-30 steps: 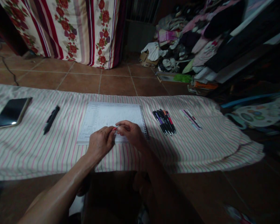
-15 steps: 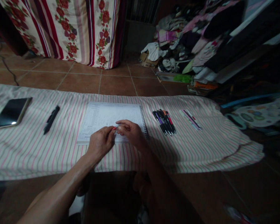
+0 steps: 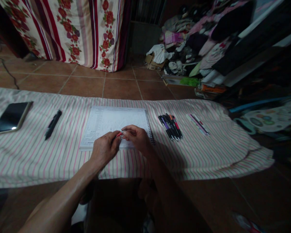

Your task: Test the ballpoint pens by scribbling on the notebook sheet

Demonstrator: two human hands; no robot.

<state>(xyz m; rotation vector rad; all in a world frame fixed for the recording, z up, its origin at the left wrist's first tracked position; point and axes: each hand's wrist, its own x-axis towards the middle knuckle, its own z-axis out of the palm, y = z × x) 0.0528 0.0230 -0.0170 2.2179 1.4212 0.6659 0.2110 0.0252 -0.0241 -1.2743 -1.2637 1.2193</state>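
Both my hands meet over the near edge of a spiral notebook [image 3: 113,121] lying on a striped cloth [image 3: 208,152]. My left hand [image 3: 104,149] and my right hand [image 3: 137,139] are both closed in a pinch on a small red pen [image 3: 119,133] held between them; only its red tip shows. Just right of the notebook lies a bunch of several pens [image 3: 171,126].
A phone [image 3: 11,117] and a black pen [image 3: 53,124] lie on the cloth at left. Two more pens [image 3: 198,124] lie at right. Beyond are tiled floor, a floral mattress [image 3: 70,29] and a pile of clothes [image 3: 191,45].
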